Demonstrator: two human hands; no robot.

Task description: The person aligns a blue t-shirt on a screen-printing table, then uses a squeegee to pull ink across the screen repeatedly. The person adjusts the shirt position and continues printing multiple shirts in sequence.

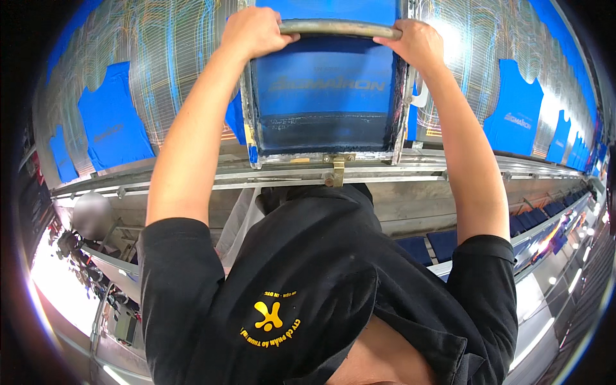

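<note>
A squeegee (340, 28) with a long, rounded, worn handle lies crosswise over a printing screen (399, 128). Its left end is wrapped by my left hand (255, 33), fingers curled round it. My right hand (418, 43) grips the other end, thumb underneath. Both arms reach out far ahead of me. Blue shows through the screen's mesh, with grey lettering in the middle and a dark ink band along the near side. The squeegee's blade is mostly hidden below the handle.
Blue shirt pieces lie on the ink-streaked long table, one to the left (110, 122) and one to the right (515, 109), with others beyond. A metal rail (218, 179) runs along its near edge. A brass-coloured bracket (338, 168) joins the screen there. Navy panels (443, 245) line the lower right.
</note>
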